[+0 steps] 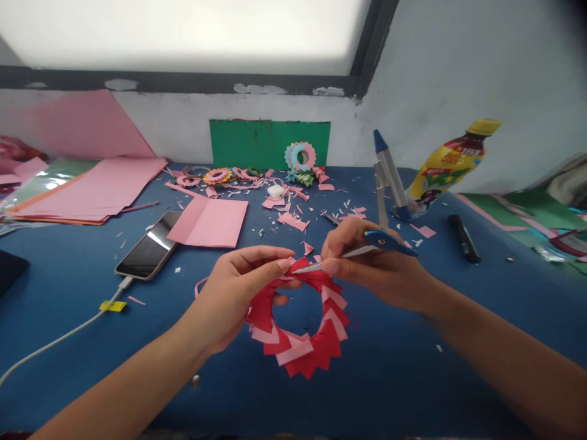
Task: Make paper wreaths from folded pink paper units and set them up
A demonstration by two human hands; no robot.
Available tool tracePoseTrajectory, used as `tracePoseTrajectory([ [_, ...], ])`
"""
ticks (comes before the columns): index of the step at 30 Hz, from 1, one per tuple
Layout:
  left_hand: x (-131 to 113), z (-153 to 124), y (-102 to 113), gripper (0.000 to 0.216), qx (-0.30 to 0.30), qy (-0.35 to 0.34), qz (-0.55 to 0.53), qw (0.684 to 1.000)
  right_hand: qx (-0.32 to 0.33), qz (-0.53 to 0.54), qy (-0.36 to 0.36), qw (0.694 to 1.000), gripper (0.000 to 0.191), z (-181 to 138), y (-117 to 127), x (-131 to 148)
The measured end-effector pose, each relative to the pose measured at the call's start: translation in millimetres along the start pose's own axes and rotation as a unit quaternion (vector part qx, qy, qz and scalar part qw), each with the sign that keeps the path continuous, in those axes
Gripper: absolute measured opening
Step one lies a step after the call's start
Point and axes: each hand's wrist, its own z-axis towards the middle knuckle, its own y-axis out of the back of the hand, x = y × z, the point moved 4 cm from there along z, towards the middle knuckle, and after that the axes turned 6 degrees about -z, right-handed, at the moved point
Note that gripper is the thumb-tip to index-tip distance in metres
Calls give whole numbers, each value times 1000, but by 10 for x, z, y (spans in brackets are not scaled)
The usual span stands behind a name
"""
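Observation:
A ring of folded red and pink paper [296, 353] with a jagged outer edge is held above the blue table. My left hand [238, 287] grips its upper left part between thumb and fingers. Closed around a pair of scissors [387, 240] with blue plastic near the pivot, my right hand [371, 263] is at the ring's upper right. One pointed blade reaches left across the top of the ring, its tip at the folds beside my left thumb. My fingers hide part of the scissors.
A phone [149, 247] on a white cable and a folded pink sheet [211, 223] lie left. Paper scraps [293, 221], a white earbud case [276, 192] and small paper rings [217, 176] lie behind. A leaning bottle [447, 165], glue-like tube [389, 174] and black pen-like object [463, 238] are right.

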Motion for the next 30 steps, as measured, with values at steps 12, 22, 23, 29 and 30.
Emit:
tracePoseTrajectory([
  [12,-29,-15,-30,7,-6,1,0,1000,4,-11,-13,1000,15,-5,21,35],
  [22,-39,-36,-30,8,-6,-6,6,1000,21,32,-2,999,10,-1,4,2],
  [23,-42,-40,-32,8,-8,-3,6,1000,23,38,1,999,10,1,3,5],
  [29,-55,-37,-37,6,-22,1,11,1000,4,54,48,997,13,-3,1,33],
  [30,-55,-32,-36,7,-21,-3,12,1000,3,55,54,997,13,-8,-3,38],
])
